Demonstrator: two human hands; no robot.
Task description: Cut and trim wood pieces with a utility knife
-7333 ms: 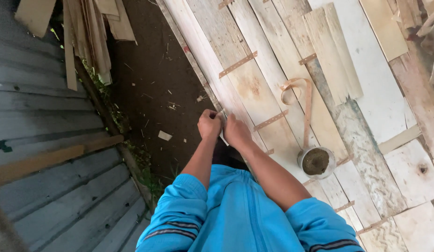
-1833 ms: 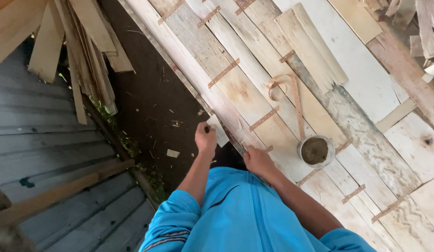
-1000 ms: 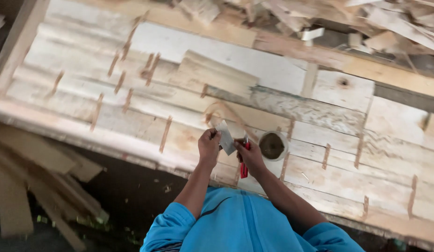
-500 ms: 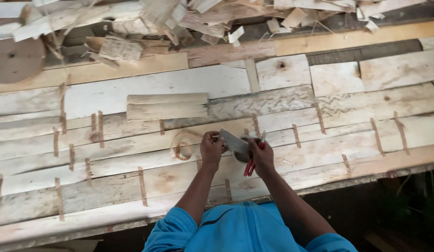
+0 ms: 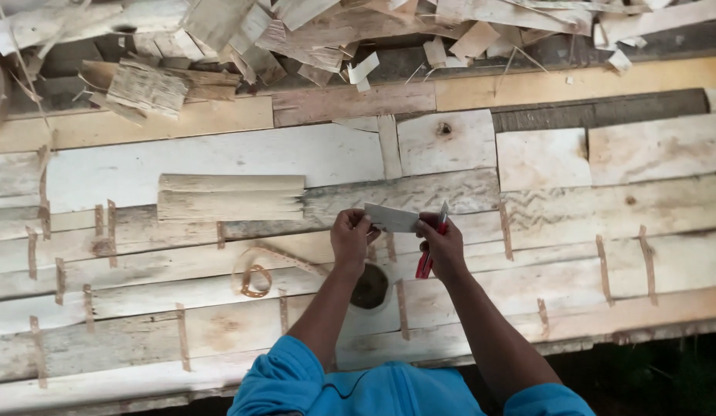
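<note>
Wooden sheets (image 5: 219, 158) span the view, scraps (image 5: 296, 38) at twelve o'clock. At centre, left hand (image 5: 350, 240) pinches a thin veneer strip (image 5: 392, 219); right hand (image 5: 444, 248), at its three o'clock, grips a red-handled knife (image 5: 426, 262). Strip looks light, brittle; best held by its ends.

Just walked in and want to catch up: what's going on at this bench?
A person in a blue top stands over a surface of taped-together veneer sheets. The left hand and the right hand hold a small pale strip between them, and the right hand also grips a red-handled cutter. A small round pot sits below the hands, a tape loop lies to its left, and wood scraps are heaped along the far edge.
</note>
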